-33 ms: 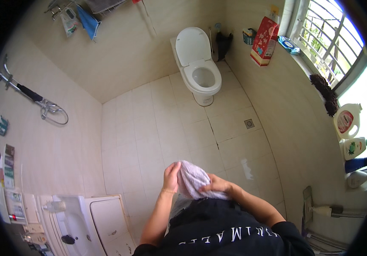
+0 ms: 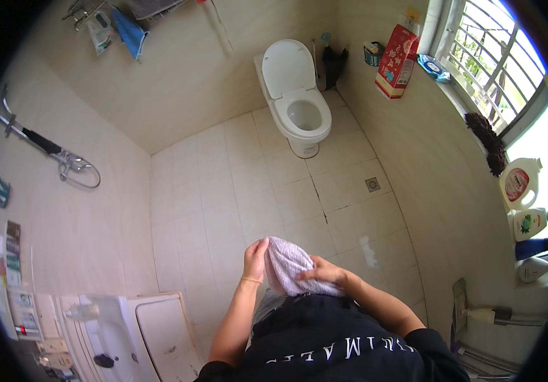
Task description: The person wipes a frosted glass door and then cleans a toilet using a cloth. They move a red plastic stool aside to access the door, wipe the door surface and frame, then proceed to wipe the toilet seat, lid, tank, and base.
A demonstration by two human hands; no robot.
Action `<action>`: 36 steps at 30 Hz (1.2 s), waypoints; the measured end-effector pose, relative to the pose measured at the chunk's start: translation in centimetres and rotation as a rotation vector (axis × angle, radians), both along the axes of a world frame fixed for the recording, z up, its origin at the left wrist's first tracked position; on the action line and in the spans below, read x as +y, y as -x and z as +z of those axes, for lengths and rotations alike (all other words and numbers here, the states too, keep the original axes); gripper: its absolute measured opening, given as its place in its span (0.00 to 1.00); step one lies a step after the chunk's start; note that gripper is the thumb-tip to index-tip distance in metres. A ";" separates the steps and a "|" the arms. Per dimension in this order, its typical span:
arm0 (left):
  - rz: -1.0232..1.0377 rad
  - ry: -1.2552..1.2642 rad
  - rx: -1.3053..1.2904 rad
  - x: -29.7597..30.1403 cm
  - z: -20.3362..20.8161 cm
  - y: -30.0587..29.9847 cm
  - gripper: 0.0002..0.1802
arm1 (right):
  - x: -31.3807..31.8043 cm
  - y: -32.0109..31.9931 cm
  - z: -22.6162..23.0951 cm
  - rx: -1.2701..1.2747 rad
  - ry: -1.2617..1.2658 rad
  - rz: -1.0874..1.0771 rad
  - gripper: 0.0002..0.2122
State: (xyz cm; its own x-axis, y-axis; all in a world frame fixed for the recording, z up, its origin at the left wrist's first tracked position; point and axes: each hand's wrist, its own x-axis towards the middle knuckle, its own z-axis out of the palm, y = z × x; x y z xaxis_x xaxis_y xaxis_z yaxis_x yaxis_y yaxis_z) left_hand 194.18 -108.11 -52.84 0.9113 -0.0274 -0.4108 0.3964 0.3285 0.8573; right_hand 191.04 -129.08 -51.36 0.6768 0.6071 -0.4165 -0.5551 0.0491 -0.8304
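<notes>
One pale pinkish cloth (image 2: 285, 262) is held in both hands, bunched, at near centre in front of the black shirt (image 2: 344, 328), above the tiled floor (image 2: 220, 191). Its upper left edge is pinched between thumb and fingers of the left hand (image 2: 256, 257); a thin band (image 2: 252, 279) is worn on that wrist. Its right side is clasped by the right hand (image 2: 326, 272), thumb laid over the fabric, remaining fingers mostly hidden. Sink (image 2: 112, 331) is seen at near left, hand shower (image 2: 43, 141) mounted on the left wall. Floor drain (image 2: 372, 184) is set right of centre. Toilet (image 2: 304, 116) is placed at the far wall, lid raised. Red packet (image 2: 397, 62) is seen at far right, near the barred window (image 2: 493, 60). Cream bottle (image 2: 519, 183) is stood further along the right side. Blue mask (image 2: 129, 33) is hung at far left.
</notes>
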 end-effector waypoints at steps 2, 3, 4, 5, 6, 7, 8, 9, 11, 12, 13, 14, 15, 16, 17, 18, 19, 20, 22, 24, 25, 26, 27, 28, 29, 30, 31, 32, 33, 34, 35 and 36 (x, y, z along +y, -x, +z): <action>-0.012 -0.218 0.031 1.8 -3.0 -5.5 0.13 | 0.7 -4.0 -0.1 0.078 -0.073 -0.102 0.28; -0.006 -0.288 0.146 1.4 -1.8 -7.6 0.14 | 0.1 -5.5 -1.0 0.171 -0.087 -0.215 0.27; -0.046 -0.348 0.152 2.0 -2.8 -9.7 0.15 | -0.6 -6.8 -2.4 0.264 -0.108 -0.332 0.27; -0.071 -0.415 0.139 3.0 -3.4 -11.6 0.15 | -1.3 -8.6 -3.2 0.339 -0.142 -0.436 0.27; -0.101 -0.404 0.102 3.5 -3.4 -12.9 0.14 | -2.5 -9.7 -4.0 0.447 -0.183 -0.533 0.26; -0.133 -0.394 0.063 3.8 -3.1 -14.6 0.13 | -3.5 -11.1 -4.6 0.523 -0.267 -0.678 0.26; -0.156 -0.377 0.073 4.4 -3.9 -16.0 0.13 | -4.3 -12.5 -5.7 0.603 -0.362 -0.803 0.26; -0.171 -0.366 0.096 5.1 -5.0 -17.1 0.12 | -5.4 -14.0 -6.4 0.588 -0.451 -0.853 0.27; -0.169 -0.336 0.171 4.5 -7.7 -19.7 0.10 | -8.8 -16.7 -9.4 0.505 -0.399 -1.053 0.26; -0.118 -0.328 0.219 4.5 -9.5 -20.5 0.11 | -10.5 -18.3 -11.0 0.529 -0.357 -1.118 0.23; -0.055 -0.331 0.266 5.1 -11.6 -21.3 0.11 | -11.4 -20.7 -10.9 0.591 -0.245 -1.149 0.21; 0.005 -0.330 0.301 5.9 -14.0 -22.7 0.11 | -12.5 -22.9 -12.2 0.590 -0.174 -1.186 0.19; 0.025 -0.626 0.268 8.4 -17.4 -23.3 0.12 | -12.6 -25.4 -13.3 0.516 -0.095 -1.152 0.18; 0.029 -0.916 0.242 11.0 -20.2 -22.4 0.13 | -12.7 -27.8 -14.4 0.444 -0.009 -1.128 0.17; -0.032 -1.091 0.390 11.6 -20.9 -22.0 0.12 | -13.7 -29.8 -16.0 0.390 0.054 -1.150 0.17; -0.095 -1.197 0.417 14.5 -22.0 -21.1 0.12 | -13.5 -32.3 -17.7 0.332 0.089 -1.162 0.16; -0.241 -1.239 0.560 17.0 -22.4 -20.7 0.13 | -13.2 -34.4 -19.7 0.282 0.135 -1.181 0.16; -0.570 -1.487 0.397 23.0 -23.2 -19.9 0.08 | -11.3 -37.3 -21.6 0.310 0.095 -1.222 0.17; -0.099 -1.341 0.585 22.3 -22.4 -20.1 0.14 | -13.0 -41.9 -26.0 0.333 0.154 -1.331 0.18; -0.190 -1.508 0.750 22.6 -21.2 -24.5 0.20 | -14.3 -47.2 -28.5 0.309 0.339 -1.362 0.20; -0.138 -1.427 0.766 21.7 -21.1 -27.4 0.21 | -15.6 -50.2 -29.2 0.257 0.419 -1.377 0.20; -0.096 -1.338 0.782 19.0 -20.4 -31.8 0.21 | -17.3 -53.1 -30.3 0.204 0.511 -1.393 0.20; -0.015 -1.244 0.744 20.7 -21.5 -34.4 0.21 | -16.5 -56.9 -30.0 0.137 0.576 -1.332 0.21; 0.053 -1.139 0.707 21.8 -22.8 -37.1 0.21 | -16.0 -59.9 -29.3 0.069 0.655 -1.269 0.22; 0.054 -0.975 0.631 18.9 -23.3 -40.8 0.21 | -16.8 -62.1 -30.2 -0.004 0.813 -1.255 0.23; 0.054 -0.811 0.563 14.5 -22.4 -45.7 0.21 | -17.7 -63.8 -31.5 -0.072 0.974 -1.229 0.25; 0.001 -0.803 0.450 13.0 -22.4 -49.6 0.22 | -17.8 -66.1 -32.8 -0.147 1.102 -1.204 0.26; -0.053 -0.791 0.333 12.1 -22.8 -53.3 0.23 | -17.9 -68.2 -34.2 -0.245 1.204 -1.140 0.28; -0.107 -0.774 0.214 10.8 -23.1 -57.4 0.24 | -18.2 -70.3 -35.7 -0.343 1.304 -1.074 0.29; -0.122 -0.763 0.143 9.2 -22.9 -62.1 0.25 | -18.2 -71.6 -37.4 -0.428 1.408 -0.992 0.31; -0.143 -0.750 0.083 7.4 -22.2 -67.3 0.26 | -18.4 -72.9 -39.1 -0.426 1.442 -0.951 0.31; -0.208 -0.787 -0.079 5.3 -21.0 -73.1 0.28 | -19.0 -74.8 -40.2 -0.429 1.475 -0.919 0.32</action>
State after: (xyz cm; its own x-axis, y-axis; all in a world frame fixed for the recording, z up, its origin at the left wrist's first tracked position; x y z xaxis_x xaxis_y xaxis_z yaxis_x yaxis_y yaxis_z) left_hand 267.31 -102.80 -73.89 0.9465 0.0705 -0.3149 0.3115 -0.4549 0.8343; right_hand 265.83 -148.10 -91.61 0.7452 -0.6635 0.0663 -0.5354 -0.6546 -0.5338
